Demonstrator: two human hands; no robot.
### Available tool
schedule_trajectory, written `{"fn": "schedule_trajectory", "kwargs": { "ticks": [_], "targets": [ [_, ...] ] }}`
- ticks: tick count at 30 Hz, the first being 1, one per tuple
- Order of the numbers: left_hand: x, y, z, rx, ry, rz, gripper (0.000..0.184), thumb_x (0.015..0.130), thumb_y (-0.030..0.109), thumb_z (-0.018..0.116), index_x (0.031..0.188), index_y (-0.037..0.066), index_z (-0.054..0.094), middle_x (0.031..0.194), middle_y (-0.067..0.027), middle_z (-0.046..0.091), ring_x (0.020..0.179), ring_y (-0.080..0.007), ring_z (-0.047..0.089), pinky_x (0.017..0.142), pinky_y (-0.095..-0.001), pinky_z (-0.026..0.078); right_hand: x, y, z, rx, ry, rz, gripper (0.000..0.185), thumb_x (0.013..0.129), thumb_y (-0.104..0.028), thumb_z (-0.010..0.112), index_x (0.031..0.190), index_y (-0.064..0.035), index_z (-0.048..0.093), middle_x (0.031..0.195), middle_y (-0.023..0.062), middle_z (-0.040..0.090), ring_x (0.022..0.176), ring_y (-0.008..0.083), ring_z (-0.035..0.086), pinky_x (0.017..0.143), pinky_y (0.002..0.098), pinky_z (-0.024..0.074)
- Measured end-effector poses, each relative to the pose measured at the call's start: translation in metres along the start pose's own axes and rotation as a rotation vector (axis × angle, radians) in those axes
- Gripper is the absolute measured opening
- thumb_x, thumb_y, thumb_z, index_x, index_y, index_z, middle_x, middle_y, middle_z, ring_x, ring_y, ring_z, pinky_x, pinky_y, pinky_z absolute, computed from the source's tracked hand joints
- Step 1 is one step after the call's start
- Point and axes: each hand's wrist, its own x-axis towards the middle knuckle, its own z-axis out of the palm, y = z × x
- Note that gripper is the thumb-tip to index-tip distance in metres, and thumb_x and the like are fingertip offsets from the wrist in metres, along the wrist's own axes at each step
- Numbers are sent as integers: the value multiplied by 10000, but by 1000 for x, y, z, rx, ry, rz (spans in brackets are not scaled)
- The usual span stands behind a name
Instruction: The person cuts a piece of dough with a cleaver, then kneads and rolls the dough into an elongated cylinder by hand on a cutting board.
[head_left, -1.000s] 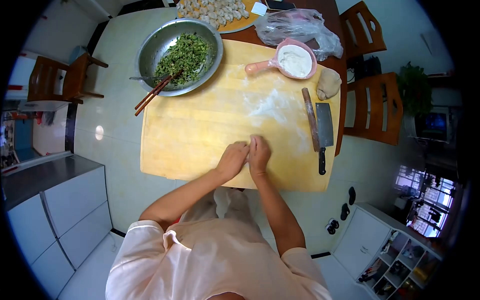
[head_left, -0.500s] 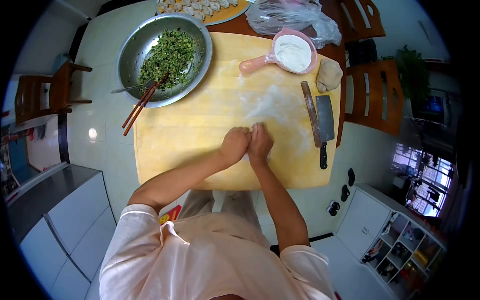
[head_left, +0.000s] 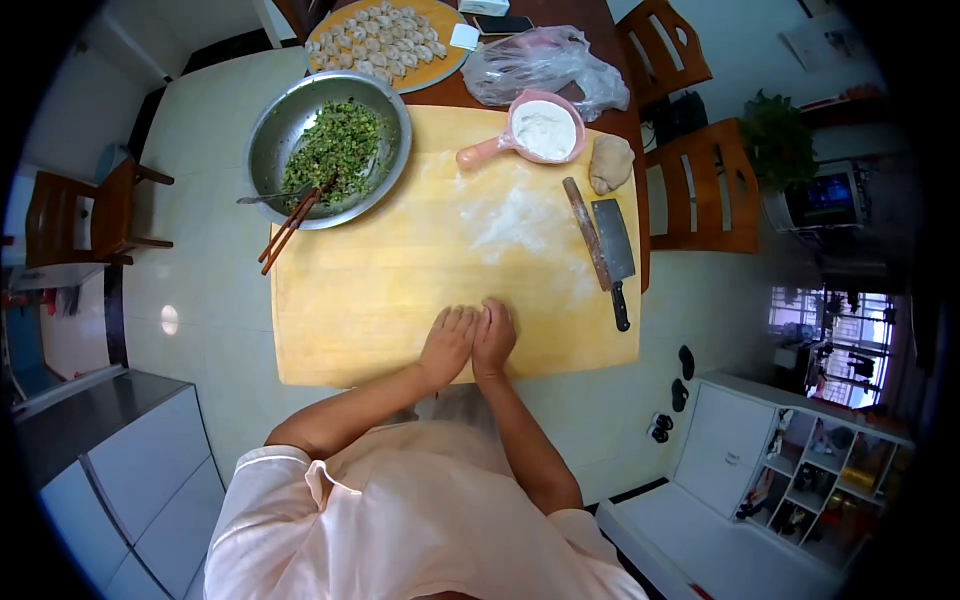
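Whether the grip holds anything cannot be told: in the head view, the left hand (head_left: 448,345) and the right hand (head_left: 494,338) rest side by side on the board (head_left: 345,300), touching along their inner edges, and hide whatever is under the palms. The left fingers lie fairly flat and close together; the right ones curl more.

Compared with half a second ago, both hands sit closer to the near edge, and the left has opened out from a tighter fist. That reads as a change in how they press, with the work staying at the same middle part of the near side. Bowl, scoop and blade lie as they did relative to the board.

The near edge runs just behind the wrists, so room is scant there. Width is greatest toward the left, and ahead lies a patch of flour (head_left: 515,220). The steel bowl (head_left: 275,125) covers the far left corner, its chopsticks (head_left: 285,235) jutting past the left edge. Along the right side, the rolling pin (head_left: 586,233) and cleaver (head_left: 614,240) lie next to each other, with a lump of dough (head_left: 611,164) beyond them and the pink scoop (head_left: 483,152) near the far edge.
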Motion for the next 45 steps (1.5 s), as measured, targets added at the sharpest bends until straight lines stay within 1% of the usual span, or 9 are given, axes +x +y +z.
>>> {"fn": "schedule_trajectory", "kwargs": {
  "ticks": [1, 11, 16, 20, 24, 26, 31, 40, 45],
  "targets": [
    [1, -3, -4, -43, -135, -13, 530, 825, 171, 572, 1291, -76, 514, 1301, -209, 543, 1276, -352, 455, 1127, -459, 301, -2, -1, 2, 5, 2, 5, 163, 942, -141, 527, 1007, -53, 648, 931, 147, 658, 863, 361, 617, 757, 444, 498],
    [40, -17, 10, -4, -187, -38, 268, 811, 151, 556, 1034, 3, 585, 1075, -140, 585, 1044, -279, 544, 932, -402, 422, 38, 32, 17, -40, -145, 70, 153, 931, -172, 505, 934, -79, 627, 911, 144, 652, 830, 369, 615, 719, 474, 484],
    [58, -23, 8, -86, -262, -80, 237, 812, 145, 563, 1010, 17, 586, 1030, -120, 599, 1002, -277, 580, 866, -389, 466, 59, 42, 19, -27, -208, 61, 205, 966, -196, 471, 884, -75, 616, 770, 182, 635, 699, 401, 611, 635, 492, 468],
    [62, -43, 16, -85, -225, -50, 258, 790, 138, 609, 1020, 24, 580, 1015, -131, 600, 964, -317, 589, 844, -401, 472, 74, 38, 27, 4, -243, -12, 221, 978, -212, 476, 882, -68, 613, 746, 196, 635, 663, 411, 610, 601, 496, 462],
    [30, -49, -37, -144, -118, -277, 383, 727, 128, 681, 1073, 17, 561, 1075, -151, 574, 1045, -341, 535, 867, -440, 424, 66, -15, 44, 9, -396, -91, 205, 948, -209, 514, 841, -51, 588, 749, 198, 609, 703, 410, 591, 631, 498, 455],
    [-5, -47, -33, -133, -67, -339, 578, 737, 118, 666, 1271, -25, 498, 1207, -194, 531, 1123, -365, 500, 933, -464, 400, 41, -30, 54, -13, -453, -130, 148, 910, -194, 553, 863, -63, 605, 900, 156, 631, 878, 362, 589, 779, 476, 463],
    [-43, -28, -29, -86, 118, -287, 559, 805, 68, 575, 1329, -74, 446, 1313, -238, 485, 1229, -396, 459, 1041, -478, 358, 0, -46, 33, 40, -218, -293, 175, 903, -145, 545, 1031, -98, 655, 953, 81, 657, 924, 282, 611, 846, 411, 461],
    [-6, -58, -22, -43, 36, -363, 301, 843, 115, 501, 1107, -20, 549, 1096, -172, 561, 1057, -307, 529, 909, -422, 421, 32, -31, 75, 57, -224, -229, 162, 879, -105, 545, 1005, -59, 637, 991, 128, 671, 930, 340, 622, 809, 447, 493],
    [7, -87, -16, -106, -111, -297, 309, 816, 144, 581, 1071, -26, 542, 1044, -200, 586, 946, -362, 564, 832, -442, 456, 49, -28, 85, 42, -302, -125, 169, 929, -191, 547, 986, -68, 648, 929, 140, 680, 833, 357, 635, 746, 463, 503]
  ]
}}
